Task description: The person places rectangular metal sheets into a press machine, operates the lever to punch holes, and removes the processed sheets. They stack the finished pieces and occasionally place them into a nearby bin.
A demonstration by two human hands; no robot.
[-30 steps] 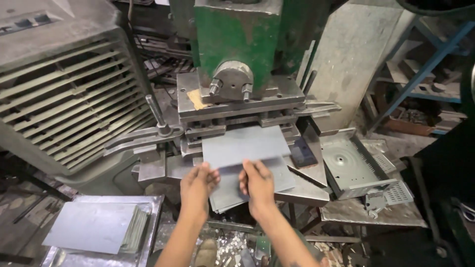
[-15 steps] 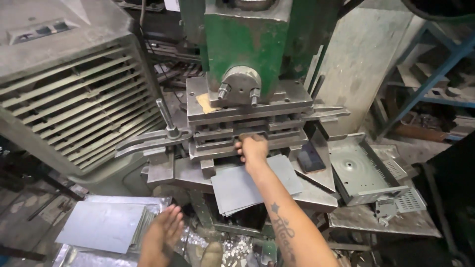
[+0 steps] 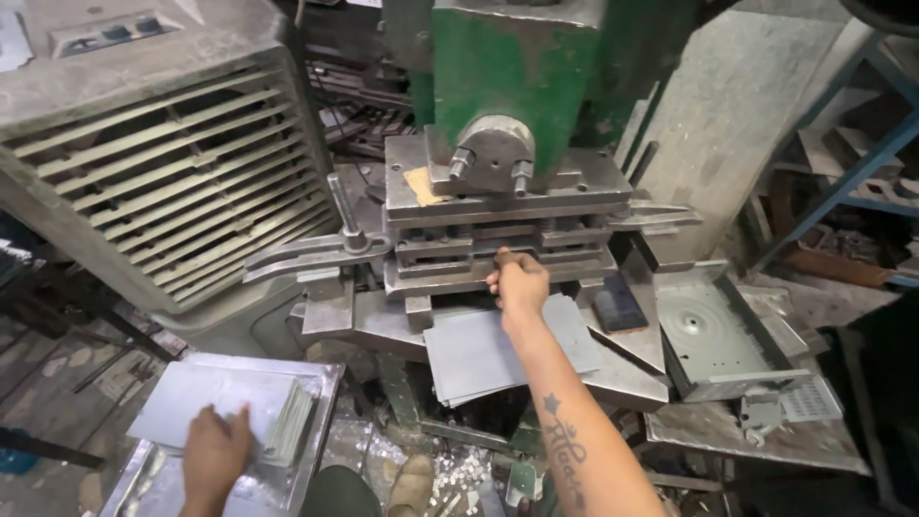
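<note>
Right hand [image 3: 518, 283] up at the slot of the green press [image 3: 536, 77], fingers curled at its front edge; hold on anything there impossible to tell. Loose grey sheets [image 3: 507, 349] lying on the press bed just below that wrist. Left hand [image 3: 215, 450] lowered, fingers spread flat on the sheet stack [image 3: 225, 412] in the metal tray [image 3: 321, 383], gripping nothing.

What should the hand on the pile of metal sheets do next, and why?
Probably lift the top sheet off the stack of flat grey metal sheets: the left hand already rests on it, while the right hand is at the green press's grey die block.
</note>
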